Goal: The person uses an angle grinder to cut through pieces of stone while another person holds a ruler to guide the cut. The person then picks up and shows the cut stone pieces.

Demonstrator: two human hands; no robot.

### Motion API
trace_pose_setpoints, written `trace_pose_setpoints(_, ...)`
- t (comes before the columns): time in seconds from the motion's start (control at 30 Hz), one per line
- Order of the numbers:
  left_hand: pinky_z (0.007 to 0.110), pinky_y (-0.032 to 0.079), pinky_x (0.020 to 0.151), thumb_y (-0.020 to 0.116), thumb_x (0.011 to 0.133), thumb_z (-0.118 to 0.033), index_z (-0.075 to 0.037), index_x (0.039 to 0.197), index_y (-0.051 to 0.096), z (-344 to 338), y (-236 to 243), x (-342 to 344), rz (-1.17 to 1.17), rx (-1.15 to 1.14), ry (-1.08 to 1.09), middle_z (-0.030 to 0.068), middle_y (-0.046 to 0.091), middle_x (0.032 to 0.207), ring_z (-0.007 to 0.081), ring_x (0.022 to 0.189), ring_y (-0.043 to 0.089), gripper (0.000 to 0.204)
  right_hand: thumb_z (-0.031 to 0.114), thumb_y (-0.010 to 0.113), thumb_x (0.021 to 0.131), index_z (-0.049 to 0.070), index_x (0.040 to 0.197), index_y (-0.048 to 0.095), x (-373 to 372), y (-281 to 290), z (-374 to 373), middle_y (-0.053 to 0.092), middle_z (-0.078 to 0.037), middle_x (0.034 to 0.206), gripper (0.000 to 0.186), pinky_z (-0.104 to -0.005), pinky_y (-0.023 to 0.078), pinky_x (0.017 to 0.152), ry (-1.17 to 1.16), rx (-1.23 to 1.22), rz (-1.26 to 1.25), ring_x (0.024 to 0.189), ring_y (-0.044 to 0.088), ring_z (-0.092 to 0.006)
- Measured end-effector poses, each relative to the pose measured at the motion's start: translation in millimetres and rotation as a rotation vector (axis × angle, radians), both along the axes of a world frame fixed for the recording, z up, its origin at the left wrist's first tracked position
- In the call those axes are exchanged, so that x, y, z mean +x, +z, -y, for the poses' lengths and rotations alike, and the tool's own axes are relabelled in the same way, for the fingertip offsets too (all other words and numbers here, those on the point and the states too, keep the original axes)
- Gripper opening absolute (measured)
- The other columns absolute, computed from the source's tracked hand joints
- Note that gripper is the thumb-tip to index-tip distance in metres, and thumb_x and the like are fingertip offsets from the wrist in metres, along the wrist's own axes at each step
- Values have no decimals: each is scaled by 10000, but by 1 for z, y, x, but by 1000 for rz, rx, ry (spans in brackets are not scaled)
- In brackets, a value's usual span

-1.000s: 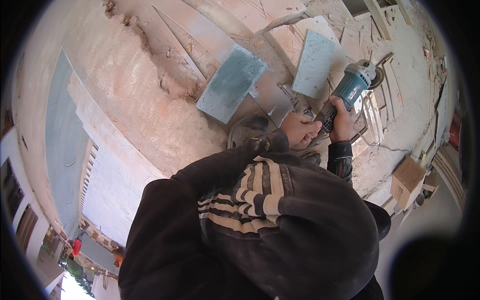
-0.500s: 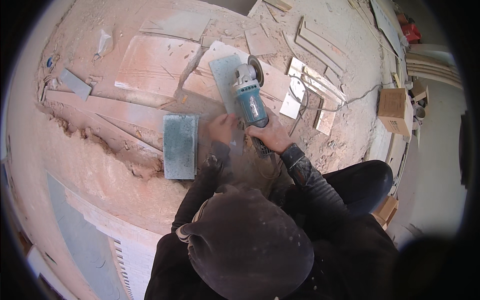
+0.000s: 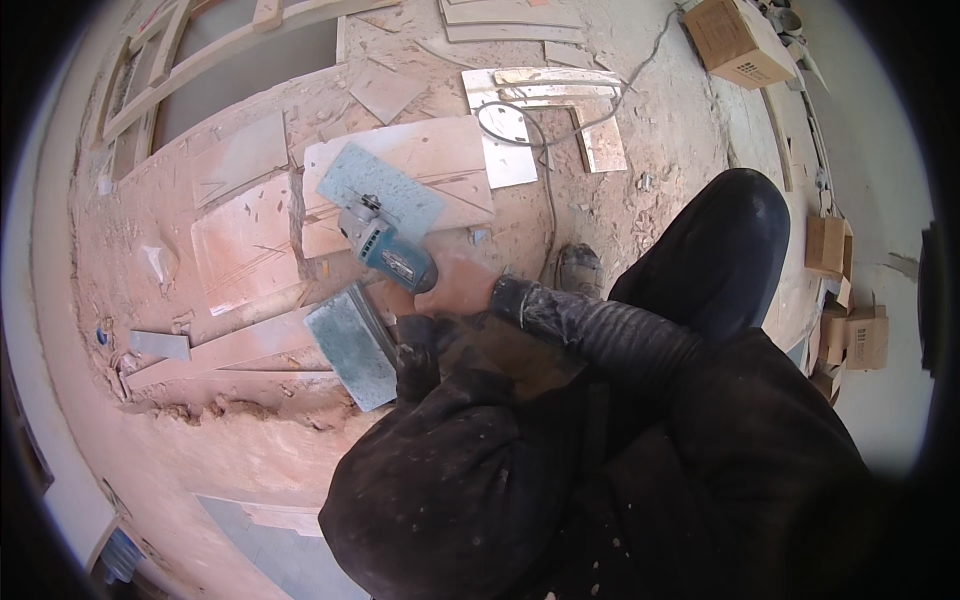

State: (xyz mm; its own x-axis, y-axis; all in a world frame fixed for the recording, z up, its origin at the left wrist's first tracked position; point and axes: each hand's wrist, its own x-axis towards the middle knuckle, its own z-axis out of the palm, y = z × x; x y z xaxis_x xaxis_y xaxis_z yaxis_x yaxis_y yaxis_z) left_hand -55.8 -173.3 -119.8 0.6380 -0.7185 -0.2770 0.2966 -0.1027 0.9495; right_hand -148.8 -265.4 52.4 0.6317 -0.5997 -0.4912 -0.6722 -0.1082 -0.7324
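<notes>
While fingers of the right hand [image 3: 460, 281] clamp the grinder [image 3: 392, 254], the left hand's [image 3: 396, 299] (mostly hidden) I cannot tell.

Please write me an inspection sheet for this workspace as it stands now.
Surface: dusty floor, strewn with debris.
Job's things: angle grinder, its head over a speckled blue-grey tile; contact cannot be told. A stack of similar tiles lies nearer the person.
Clutter: reddish, dusty slabs and white panels.
Hands: right hand holds the grinder's rear; left hand mostly hidden, grip unclear.
Cables: one grey cable, looped over the white panels.
Surroundings: cardboard box at upper right; wooden frame at upper left.
</notes>
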Motion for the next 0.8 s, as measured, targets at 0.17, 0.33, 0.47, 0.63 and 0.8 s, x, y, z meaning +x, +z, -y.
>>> trace_pose_setpoints(0.17,309,533,728,603,870,-42,35,1076,654,-5,-2,5,21,15,-32,90,698,987,171,846,664,226,326,732,642,4,1230,530,0,7,-5,630,-264,1070,701,-434,477,909,4,28,-7,1032,608,-392)
trace_pose_setpoints(0.33,310,533,726,596,869,-38,35,1068,655,-3,-5,5,25,14,-51,84,698,979,170,844,664,220,327,732,646,18,1338,463,-5,3,-8,609,-273,1155,804,-429,464,950,-7,75,34,1103,584,-401)
trace_pose_setpoints(0.47,311,532,724,591,868,-35,34,1062,656,-2,-10,6,12,20,-53,80,698,972,170,842,663,216,331,731,647,19,1325,476,-9,-3,-11,614,-271,1142,789,-433,464,949,-24,72,36,1097,587,-399)
trace_pose_setpoints(0.63,313,532,722,584,867,-30,34,1055,656,-4,-11,8,22,17,-43,74,698,963,169,840,663,212,351,731,635,-2,1274,504,-5,3,-7,625,-272,1112,765,-430,480,920,7,109,24,1058,605,-403)
trace_pose_setpoints(0.8,314,531,720,577,865,-26,34,1047,657,-10,-11,5,86,28,-29,69,698,954,169,838,662,208,366,740,652,-27,1165,549,17,-9,1,642,-279,1041,674,-425,495,869,23,83,-1,999,628,-399)
